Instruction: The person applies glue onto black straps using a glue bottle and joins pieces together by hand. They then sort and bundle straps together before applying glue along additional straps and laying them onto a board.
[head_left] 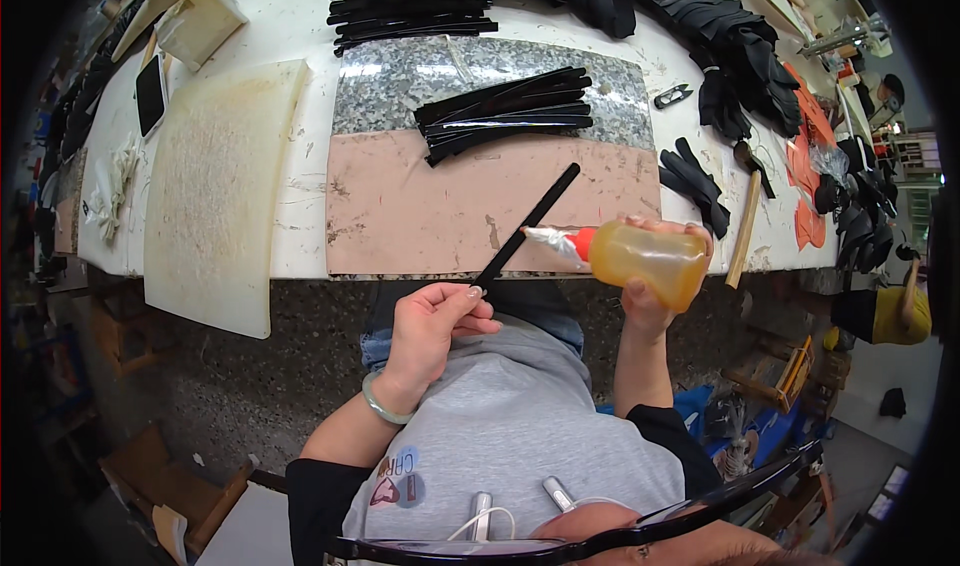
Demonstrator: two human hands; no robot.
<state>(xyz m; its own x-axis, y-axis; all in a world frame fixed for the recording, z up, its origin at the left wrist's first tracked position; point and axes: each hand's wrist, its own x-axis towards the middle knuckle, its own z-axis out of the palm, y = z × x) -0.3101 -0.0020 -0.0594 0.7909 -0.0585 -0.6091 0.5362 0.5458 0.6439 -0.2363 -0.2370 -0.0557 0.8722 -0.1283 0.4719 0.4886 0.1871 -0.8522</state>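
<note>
Fingers of the left hand point(432, 328) pinch the near end of a long, narrow, flat black strip point(527, 228), which slants up and away over the pink rectangular work pad point(440, 216) lying at the front of the white table point(300, 26). The right hand point(655, 284) is wrapped closed around a squat, translucent amber squeeze bottle point(648, 259), tipped sideways so that its red-collared white nozzle point(556, 242) meets the strip about halfway along. Glueing such a strip would, I judge, go best with the nozzle kept light on the face, the squeeze even, and the strip held steady by the pinching hand so that the bead runs straight and stays off the edges. Beyond the pink pad, on a speckled grey stone slab point(400, 86) that adjoins it, lies a loose bundle of similar black strips point(505, 114); a second stack of black strips point(412, 10) sits farther back still. Left of the pad is a large stained cream cutting board point(215, 186) that overhangs the table's front edge. Right of the pad lie dark cut pieces point(695, 181) and a wooden-handled tool point(745, 228), near the bottle hand. The pad's own near edge sits flush with the table front, and its middle gives the strip room to swing.
</note>
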